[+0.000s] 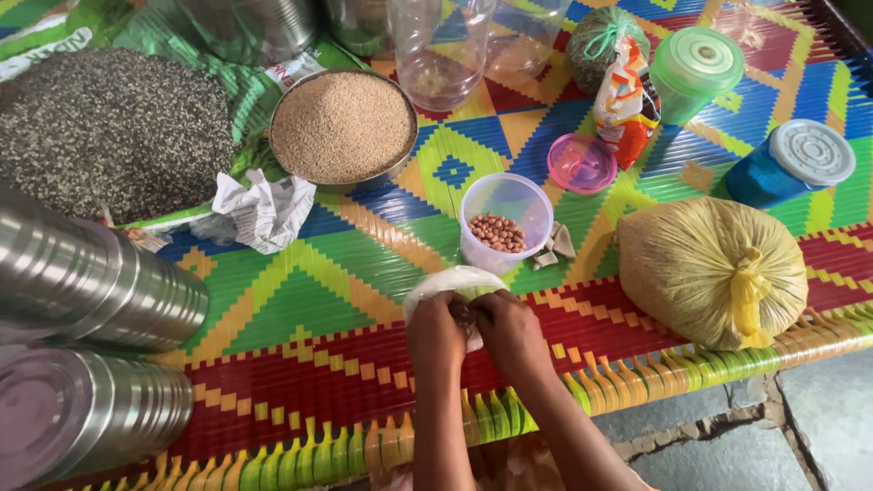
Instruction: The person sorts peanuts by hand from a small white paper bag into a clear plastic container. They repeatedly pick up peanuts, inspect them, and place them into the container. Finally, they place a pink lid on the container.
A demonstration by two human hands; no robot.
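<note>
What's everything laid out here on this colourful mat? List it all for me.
Woven mat: one, multicoloured, under everything.
Steel canisters: two, silver, lying at left.
Dark seed heap: one, grey-black, top left on a green sack.
Steel bowl of grain: one, tan grain, top centre.
Crumpled paper: one, white, below the bowl.
Clear jars: two, see-through, top centre.
Plastic tub of peanuts: one, clear, centre.
Pink lid: one, right of the tub.
Green jar: one, top right.
Blue jar: one, grey lid, far right.
Tied yellow bag: one, right.
White plastic bag: one, held in both hands.
Left hand, right hand: bottom centre, pinching the bag.
</note>
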